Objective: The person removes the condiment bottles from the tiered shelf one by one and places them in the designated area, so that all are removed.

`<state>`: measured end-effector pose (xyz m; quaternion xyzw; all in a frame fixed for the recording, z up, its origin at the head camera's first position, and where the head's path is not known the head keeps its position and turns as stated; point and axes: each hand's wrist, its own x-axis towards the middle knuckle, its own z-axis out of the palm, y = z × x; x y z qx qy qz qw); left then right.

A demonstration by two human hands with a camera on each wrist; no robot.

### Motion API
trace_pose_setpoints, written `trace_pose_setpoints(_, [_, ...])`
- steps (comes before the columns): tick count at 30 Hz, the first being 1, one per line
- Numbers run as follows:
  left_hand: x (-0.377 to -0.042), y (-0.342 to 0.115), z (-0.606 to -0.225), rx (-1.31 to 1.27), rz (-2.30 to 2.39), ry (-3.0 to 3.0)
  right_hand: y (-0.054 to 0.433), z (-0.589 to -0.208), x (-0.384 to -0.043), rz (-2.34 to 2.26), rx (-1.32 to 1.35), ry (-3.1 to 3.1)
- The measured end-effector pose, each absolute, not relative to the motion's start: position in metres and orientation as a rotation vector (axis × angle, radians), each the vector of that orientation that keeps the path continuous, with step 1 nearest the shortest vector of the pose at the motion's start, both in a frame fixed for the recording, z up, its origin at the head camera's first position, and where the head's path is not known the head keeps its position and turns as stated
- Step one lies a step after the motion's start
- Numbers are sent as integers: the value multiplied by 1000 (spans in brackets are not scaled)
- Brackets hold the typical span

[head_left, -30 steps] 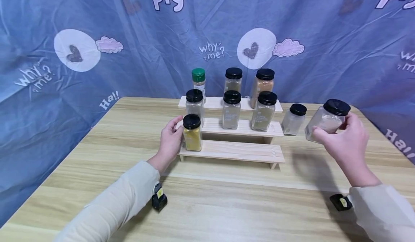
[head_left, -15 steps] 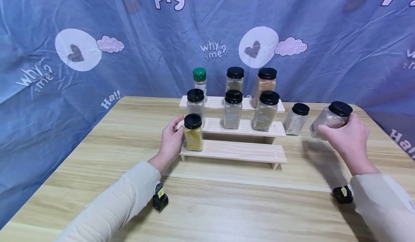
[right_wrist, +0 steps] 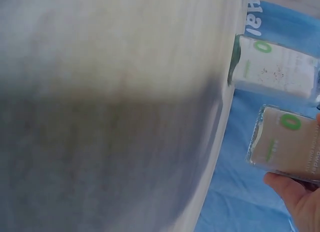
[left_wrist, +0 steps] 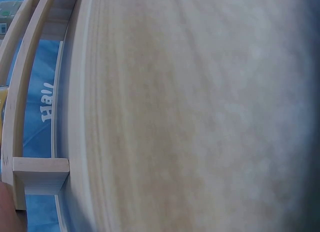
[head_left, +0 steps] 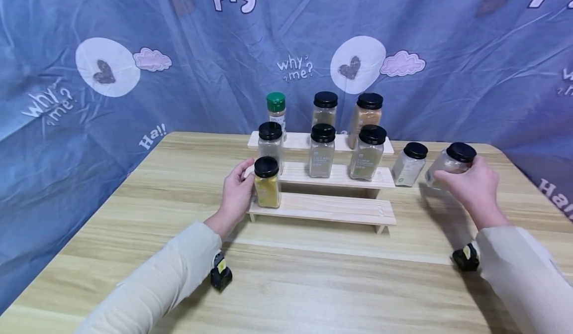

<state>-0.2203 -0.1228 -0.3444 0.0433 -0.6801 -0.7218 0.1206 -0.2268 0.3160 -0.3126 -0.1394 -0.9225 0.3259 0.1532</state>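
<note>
My right hand (head_left: 474,184) grips a clear spice jar (head_left: 447,167) with a black lid and pale contents, thumb on its near side. In the right wrist view that jar (right_wrist: 285,142) shows a green "0" and its base is off the table. Just left of it a smaller-looking clear jar (head_left: 407,167) with a black lid stands on the table. My left hand (head_left: 235,189) holds the left end of the tiered wooden rack (head_left: 331,207), beside a yellow-powder jar (head_left: 267,189) on the bottom tier. Some left fingers are hidden behind that jar.
The middle tier bears three black-lidded jars, among them a cumin jar (head_left: 367,157). On the top tier stand a green-capped bottle (head_left: 276,112), a dark-spice jar (head_left: 324,112) and an orange-brown jar (head_left: 367,115). A blue printed cloth (head_left: 201,75) hangs behind the table.
My right hand has lowered the jar toward the table, then brought it slightly left, toward the standing jar. My left hand has stayed at the rack's end.
</note>
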Motion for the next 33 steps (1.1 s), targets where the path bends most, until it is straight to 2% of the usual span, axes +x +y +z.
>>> trace_pose_setpoints(33, [-221,-123,-345,138,-2081,-2013,320,-323,-242,1014,-313,-2757])
